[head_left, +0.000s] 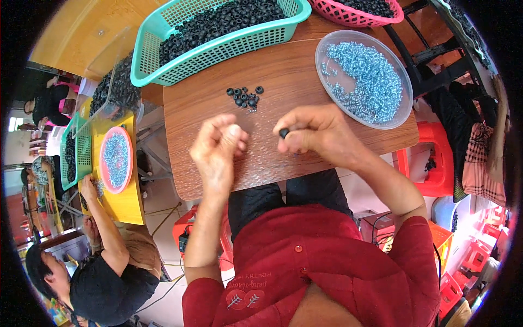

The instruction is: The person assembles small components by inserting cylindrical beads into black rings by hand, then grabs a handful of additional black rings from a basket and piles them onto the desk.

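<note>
Above the brown tabletop, my right hand pinches a small, round black cap-like part between thumb and fingers. Facing it, my left hand is closed, its thumb pressed toward curled fingers; whatever it may hold is too small to make out. The two hands are apart. A loose group of black round parts lies on the table just beyond them, a few pale bits at its near edge. To the right, a round clear dish holds many small, shiny bluish clear pieces.
A turquoise basket full of black parts stands along the far edge, beside a pink basket. On the left, another person works at a yellow table with a pink-rimmed dish. A red stool stands at the right.
</note>
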`<state>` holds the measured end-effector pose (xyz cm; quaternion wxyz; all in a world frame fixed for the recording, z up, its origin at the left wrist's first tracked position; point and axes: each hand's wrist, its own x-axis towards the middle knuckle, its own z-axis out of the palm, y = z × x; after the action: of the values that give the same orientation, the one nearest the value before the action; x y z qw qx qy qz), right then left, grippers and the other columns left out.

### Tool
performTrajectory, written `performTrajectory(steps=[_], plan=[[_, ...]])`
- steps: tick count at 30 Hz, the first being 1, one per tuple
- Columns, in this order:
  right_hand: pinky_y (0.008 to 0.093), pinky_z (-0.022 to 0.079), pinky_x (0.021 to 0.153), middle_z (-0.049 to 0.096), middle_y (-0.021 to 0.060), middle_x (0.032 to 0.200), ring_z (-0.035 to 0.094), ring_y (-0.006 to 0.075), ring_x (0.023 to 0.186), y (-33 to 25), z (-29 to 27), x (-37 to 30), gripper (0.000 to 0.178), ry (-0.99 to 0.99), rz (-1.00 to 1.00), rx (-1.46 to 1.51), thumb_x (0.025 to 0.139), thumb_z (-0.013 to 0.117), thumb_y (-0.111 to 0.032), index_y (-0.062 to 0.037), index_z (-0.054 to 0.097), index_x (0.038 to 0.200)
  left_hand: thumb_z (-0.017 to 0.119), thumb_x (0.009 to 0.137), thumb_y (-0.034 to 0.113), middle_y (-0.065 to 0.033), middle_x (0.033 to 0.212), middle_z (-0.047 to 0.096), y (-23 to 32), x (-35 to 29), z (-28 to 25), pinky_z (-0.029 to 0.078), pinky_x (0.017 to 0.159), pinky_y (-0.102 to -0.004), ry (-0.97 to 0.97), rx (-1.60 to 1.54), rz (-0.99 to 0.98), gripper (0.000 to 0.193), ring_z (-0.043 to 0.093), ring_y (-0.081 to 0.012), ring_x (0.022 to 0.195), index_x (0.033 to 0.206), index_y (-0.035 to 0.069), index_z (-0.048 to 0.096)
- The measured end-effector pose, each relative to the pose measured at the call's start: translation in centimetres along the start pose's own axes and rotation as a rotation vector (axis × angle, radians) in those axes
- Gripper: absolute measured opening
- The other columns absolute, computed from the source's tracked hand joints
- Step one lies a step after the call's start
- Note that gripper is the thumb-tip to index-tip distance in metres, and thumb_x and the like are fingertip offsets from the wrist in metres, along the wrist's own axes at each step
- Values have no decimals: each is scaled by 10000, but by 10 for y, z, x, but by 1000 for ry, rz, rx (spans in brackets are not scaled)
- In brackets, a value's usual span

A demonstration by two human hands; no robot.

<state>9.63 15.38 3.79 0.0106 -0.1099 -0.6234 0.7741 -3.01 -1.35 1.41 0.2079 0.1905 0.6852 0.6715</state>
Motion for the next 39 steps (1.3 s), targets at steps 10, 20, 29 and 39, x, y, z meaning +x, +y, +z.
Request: performTrajectory(steps=[10,20,29,39], plan=[[218,441,616,643,29,774,554,73,690,-93,-105,53,181,520,-406,-606,843,619,-127,-6,669,968,670,705,9,-69,758,570,-9,88,-26,474,708,-337,-123,854,442,324,601,-229,767,1008,124,682],[336,499,772,676,159,951,647,250,871,-120,-196,94,402,1148,-313,-1483,750,638,-96,47,596,1123,700,713,40,-75,767,584,-16,98,-24,471,697,-335,-119,940,467,212,593,-217,749,918,91,684],[252,485,663,683,46,828,615,97,759,-54,-97,56,179,590,-641,-873,806,635,-89,-9,670,962,638,855,111,-88,843,629,6,46,-29,464,597,-243,-198,-230,-85,228,560,-124,654,1018,-45,602],[341,459,664,614,96,764,566,244,736,7,19,16,134,348,-628,-608,742,647,-62,-32,647,873,603,877,79,-122,871,638,7,-14,6,483,632,-241,-261,-465,-118,255,573,-131,683,1084,-63,560]])
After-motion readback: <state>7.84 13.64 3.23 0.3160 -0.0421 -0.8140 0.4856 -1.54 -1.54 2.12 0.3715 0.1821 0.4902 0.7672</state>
